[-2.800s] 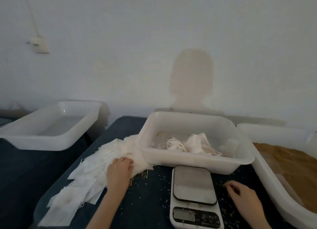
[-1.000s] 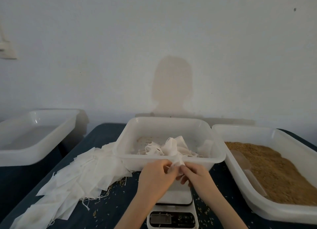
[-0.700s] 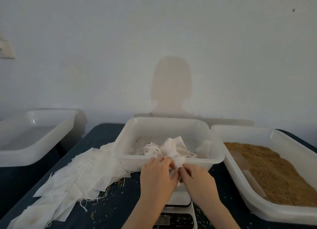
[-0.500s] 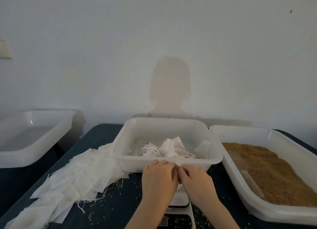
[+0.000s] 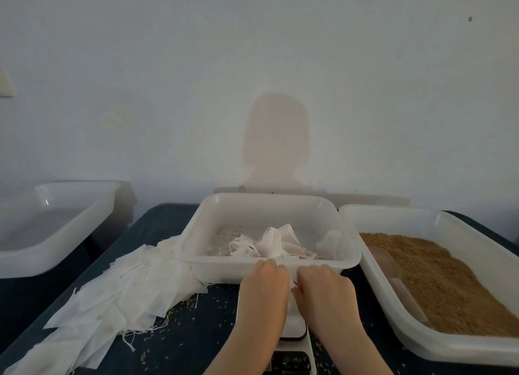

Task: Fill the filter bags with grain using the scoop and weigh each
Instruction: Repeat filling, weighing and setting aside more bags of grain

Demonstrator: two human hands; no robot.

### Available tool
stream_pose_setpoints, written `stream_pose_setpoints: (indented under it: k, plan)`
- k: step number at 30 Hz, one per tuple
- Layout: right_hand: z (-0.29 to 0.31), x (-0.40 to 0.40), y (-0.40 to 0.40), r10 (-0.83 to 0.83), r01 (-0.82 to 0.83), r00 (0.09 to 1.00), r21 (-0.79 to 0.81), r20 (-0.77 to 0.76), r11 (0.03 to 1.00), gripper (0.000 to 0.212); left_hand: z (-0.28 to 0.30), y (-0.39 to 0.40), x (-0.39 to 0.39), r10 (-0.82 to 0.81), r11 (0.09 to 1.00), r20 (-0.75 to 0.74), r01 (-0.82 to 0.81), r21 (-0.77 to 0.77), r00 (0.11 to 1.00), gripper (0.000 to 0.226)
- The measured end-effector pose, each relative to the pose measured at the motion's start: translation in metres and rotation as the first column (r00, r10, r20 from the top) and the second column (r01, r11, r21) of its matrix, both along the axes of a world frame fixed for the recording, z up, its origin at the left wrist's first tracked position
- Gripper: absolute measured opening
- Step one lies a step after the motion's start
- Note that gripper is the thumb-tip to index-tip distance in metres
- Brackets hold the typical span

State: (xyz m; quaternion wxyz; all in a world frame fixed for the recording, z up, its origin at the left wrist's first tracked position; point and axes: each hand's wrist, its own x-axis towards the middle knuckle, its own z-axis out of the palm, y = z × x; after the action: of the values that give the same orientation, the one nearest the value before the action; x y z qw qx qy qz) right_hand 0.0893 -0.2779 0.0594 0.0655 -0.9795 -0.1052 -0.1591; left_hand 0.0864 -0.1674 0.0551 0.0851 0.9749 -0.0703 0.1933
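Filter bag, lower centre: thin, limp, light cloth, best taken at its mouth edges; left hand and right hand both pinch it, fingers curled, above the scale.

Bare forearms, no sleeves; two hands, left hand, right hand.

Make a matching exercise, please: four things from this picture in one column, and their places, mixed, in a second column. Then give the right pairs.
Things:
1. scoop
2. flat filter bags
3. scale
4. crumpled bags

Places:
A. inside the middle tub
B. on the cloth, left of the middle tub
C. lying in the grain tub
D. under the two hands

Pairs: 1-C, 2-B, 3-D, 4-A
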Motion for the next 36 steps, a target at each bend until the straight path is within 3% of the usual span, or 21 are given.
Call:
stream_pose_setpoints:
  k: [5,9,13,16,19,23,25,27,29,33,36]
  plan:
    - [-0.005,0.003,0.001,0.13,-0.123,0.991,0.149,-0.04,0.981,0.017,0.001,0.007,0.006,-0.017,0.991,0.063,0.026,-0.134,0.998,0.036]
    - [-0.008,0.005,-0.001,0.157,-0.141,0.986,0.221,-0.057,0.965,0.023,0.005,0.011,0.006,-0.114,0.962,0.049,0.122,-0.244,0.992,0.031]
    - [-0.009,0.006,0.002,0.181,-0.141,0.968,0.222,-0.171,0.965,0.019,0.004,0.015,0.009,-0.159,0.932,0.055,0.168,-0.32,0.986,0.025]
    - [-0.009,0.009,0.002,0.202,-0.152,0.957,0.231,-0.209,0.961,0.022,0.003,0.015,0.008,-0.241,0.877,0.016,0.225,-0.424,0.97,0.023]
    - [-0.005,0.012,-0.003,0.252,-0.141,0.932,0.382,-0.259,0.913,0.021,0.002,0.02,0.005,-0.347,0.788,0.04,0.314,-0.529,0.937,0.025]
    - [-0.001,0.011,-0.015,0.339,-0.111,0.891,0.578,-0.302,0.808,0.014,-0.003,0.036,0.002,-0.494,0.724,-0.12,0.331,-0.606,0.861,0.072]
    - [0.001,0.01,-0.019,0.364,-0.141,0.887,0.584,-0.284,0.799,0.014,-0.007,0.041,0.004,-0.478,0.796,-0.224,0.31,-0.519,0.849,0.093]
    - [0.002,0.01,-0.021,0.381,-0.165,0.881,0.57,-0.282,0.805,0.015,-0.011,0.04,0.008,-0.42,0.875,-0.244,0.319,-0.363,0.874,0.099]
    - [0.004,0.009,-0.021,0.39,-0.187,0.876,0.545,-0.285,0.818,0.016,-0.016,0.037,0.012,-0.377,0.899,-0.177,0.314,-0.305,0.909,0.087]
    - [0.007,0.007,-0.025,0.388,-0.27,0.899,0.442,-0.202,0.855,0.016,-0.018,0.035,0.013,-0.341,0.878,-0.135,0.265,-0.398,0.93,0.04]
    - [0.015,0.005,-0.029,0.429,-0.275,0.885,0.542,-0.179,0.794,0.023,-0.015,0.036,0.01,-0.373,0.849,-0.123,0.284,-0.446,0.92,0.021]
